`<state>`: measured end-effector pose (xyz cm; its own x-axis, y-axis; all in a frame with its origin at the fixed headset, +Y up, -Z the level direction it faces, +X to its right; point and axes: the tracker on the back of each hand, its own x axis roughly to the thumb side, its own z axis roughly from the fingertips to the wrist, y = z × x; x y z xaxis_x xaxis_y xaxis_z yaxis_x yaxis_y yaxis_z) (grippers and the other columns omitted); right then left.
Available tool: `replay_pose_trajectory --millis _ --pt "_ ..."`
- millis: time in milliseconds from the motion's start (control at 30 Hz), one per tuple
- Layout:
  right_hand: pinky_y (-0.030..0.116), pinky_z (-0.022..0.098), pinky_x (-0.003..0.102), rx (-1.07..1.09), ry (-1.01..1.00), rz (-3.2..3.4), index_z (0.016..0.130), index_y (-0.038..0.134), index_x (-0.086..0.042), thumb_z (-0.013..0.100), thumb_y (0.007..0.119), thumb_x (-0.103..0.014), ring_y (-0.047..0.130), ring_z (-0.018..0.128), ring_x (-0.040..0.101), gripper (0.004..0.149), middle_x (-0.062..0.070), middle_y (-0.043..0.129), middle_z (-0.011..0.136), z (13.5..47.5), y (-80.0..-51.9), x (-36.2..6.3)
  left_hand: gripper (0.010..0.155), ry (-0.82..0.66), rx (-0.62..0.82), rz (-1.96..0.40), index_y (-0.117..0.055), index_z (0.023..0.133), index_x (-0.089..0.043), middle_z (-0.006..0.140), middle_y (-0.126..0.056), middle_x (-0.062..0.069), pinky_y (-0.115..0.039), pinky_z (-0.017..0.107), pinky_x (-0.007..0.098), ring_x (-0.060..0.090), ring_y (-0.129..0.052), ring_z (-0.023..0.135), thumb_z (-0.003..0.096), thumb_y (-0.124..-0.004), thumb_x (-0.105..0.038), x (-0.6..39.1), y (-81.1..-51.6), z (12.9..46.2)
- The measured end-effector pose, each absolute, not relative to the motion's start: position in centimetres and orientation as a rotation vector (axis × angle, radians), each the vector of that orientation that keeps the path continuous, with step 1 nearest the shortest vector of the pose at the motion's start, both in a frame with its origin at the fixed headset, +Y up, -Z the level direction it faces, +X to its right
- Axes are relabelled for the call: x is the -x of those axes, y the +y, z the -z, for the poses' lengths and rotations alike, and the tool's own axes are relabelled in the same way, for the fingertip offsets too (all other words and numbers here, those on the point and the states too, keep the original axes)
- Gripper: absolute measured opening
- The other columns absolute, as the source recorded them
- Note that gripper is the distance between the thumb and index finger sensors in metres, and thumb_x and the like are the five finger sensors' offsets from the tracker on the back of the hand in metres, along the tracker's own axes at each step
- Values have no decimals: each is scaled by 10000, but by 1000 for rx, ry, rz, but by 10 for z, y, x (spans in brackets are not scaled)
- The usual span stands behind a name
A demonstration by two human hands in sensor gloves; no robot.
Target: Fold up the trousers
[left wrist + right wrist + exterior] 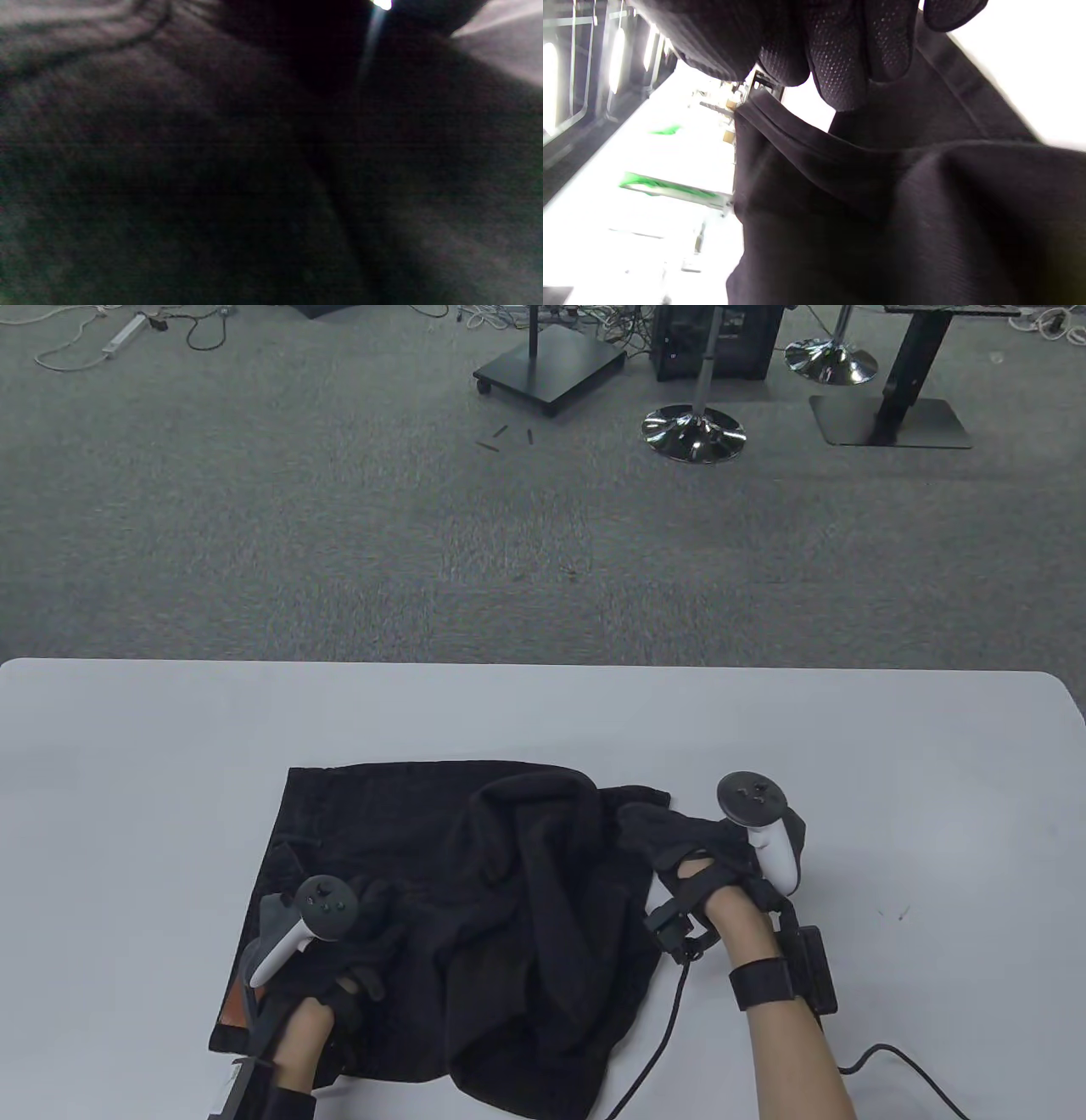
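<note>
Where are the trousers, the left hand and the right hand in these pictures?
trousers (509,899): table view, on the bunched black fabric in the middle.
left hand (361,929): table view, on the gloved back of the hand, resting on the trousers.
right hand (687,836): table view, on the gloved knuckles at the trousers' right edge.

No legible text, label, brand, number or sign appears in any view. A small orange-brown patch (235,1003) at the near left corner of the black trousers (475,899) carries no readable characters, and the green shapes in the right wrist view are too blurred to read.
</note>
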<state>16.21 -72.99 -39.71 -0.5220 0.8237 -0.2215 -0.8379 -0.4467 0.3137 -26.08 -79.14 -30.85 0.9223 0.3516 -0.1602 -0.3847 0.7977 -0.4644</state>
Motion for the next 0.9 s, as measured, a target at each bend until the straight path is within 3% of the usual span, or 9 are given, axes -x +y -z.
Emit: replay_pose_trajectory --millis 133,267,333,567,900 --pt "390 742 658 61 586 -2255 1004 641 -253 503 737 -444 508 1050 381 545 80 653 1084 400 -756 -142 722 70 507 -397 -308 1169 -452 1242 -261 -204 -215 843 589 139 -117 1212 547 -591 -683 263 -792 307" --pt "185 752 644 185 739 -2342 1026 554 -315 481 676 -538 309 1102 239 601 -25 537 1127 405 -777 -146 715 117 487 -371 -303 1165 -466 1239 -261 -218 -227 849 575 125 -121 1213 547 -583 -692 273 -794 307" --pt "202 760 629 228 648 -2344 1016 606 -285 477 680 -546 380 1094 248 603 9 611 1104 405 -774 -154 719 164 476 -387 -292 1164 -466 1237 -247 -221 -217 848 569 123 -109 1209 547 -583 -692 285 -795 305" --pt "310 765 622 309 631 -2476 991 672 -275 477 697 -542 509 1069 301 580 20 705 1066 390 -764 -193 727 278 429 -426 -287 1165 -455 1236 -239 -208 -206 844 569 131 -105 1203 547 -592 -686 318 -797 297" --pt "483 726 630 466 724 -2709 935 769 -122 472 723 -529 746 935 402 618 170 818 953 345 -746 -233 729 284 430 -401 -287 1166 -450 1238 -234 -202 -210 843 577 142 -108 1204 548 -593 -686 315 -797 298"
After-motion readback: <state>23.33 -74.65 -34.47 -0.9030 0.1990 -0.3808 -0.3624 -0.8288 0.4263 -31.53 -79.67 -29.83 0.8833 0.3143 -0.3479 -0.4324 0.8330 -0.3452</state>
